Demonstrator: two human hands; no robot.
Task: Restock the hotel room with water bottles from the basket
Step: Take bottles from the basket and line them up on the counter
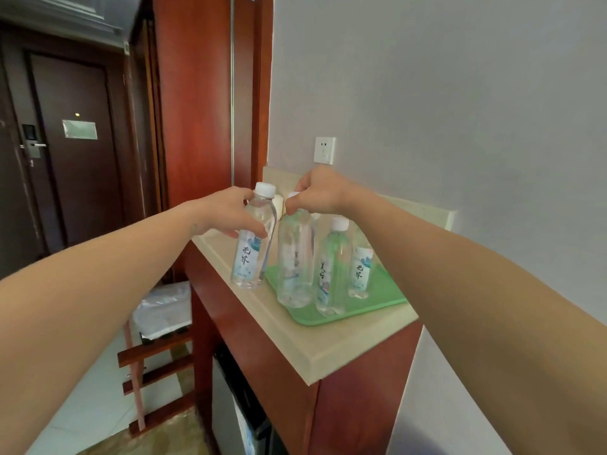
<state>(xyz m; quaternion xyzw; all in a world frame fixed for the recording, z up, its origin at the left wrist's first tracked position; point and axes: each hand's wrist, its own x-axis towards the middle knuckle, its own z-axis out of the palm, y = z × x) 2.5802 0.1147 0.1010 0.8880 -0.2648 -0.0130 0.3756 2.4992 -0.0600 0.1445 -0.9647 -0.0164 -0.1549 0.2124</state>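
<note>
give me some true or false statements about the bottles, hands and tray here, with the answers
1. The left hand grips a water bottle standing on the counter beside the tray. True.
2. The tray is red. False: it is green.
3. The right hand pinches the cap of a second bottle on the tray. True.
4. All bottles lie on their sides. False: they stand upright.
5. The wall socket has a plug in it. False: nothing is plugged in.

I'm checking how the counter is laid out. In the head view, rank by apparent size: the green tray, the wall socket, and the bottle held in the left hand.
1. green tray, largest, though partly covered by bottles.
2. bottle in the left hand.
3. wall socket, smallest; it sits farther back, so its rank is less sure.
</note>
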